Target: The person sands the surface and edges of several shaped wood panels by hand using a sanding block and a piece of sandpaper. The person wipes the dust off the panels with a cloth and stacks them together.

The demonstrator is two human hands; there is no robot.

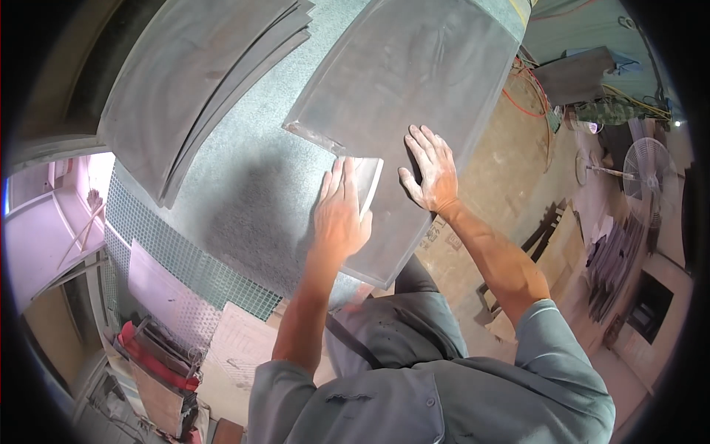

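A large dark grey sheet (436, 74) with a notched near-left corner lies on a pale, speckled table surface (255, 137). My left hand (340, 218) is over its near part, fingers together and thumb along the side of a flat grey pad (367, 176) with a white edge. The pad's exact kind does not show, and my fingers cover part of it. Farther right, my right hand (433, 169) rests on the sheet with its fingers spread and nothing in it. Both hands look dusted with pale powder.
Several overlapping grey sheets (200, 74) lie at the table's left. Green mesh (185, 255) runs along its near-left side. A standing fan (642, 169) and stacked dark pieces (615, 259) are off to the right, beyond cardboard (543, 259) on the floor. Orange cord (523, 112) trails near the table's right edge.
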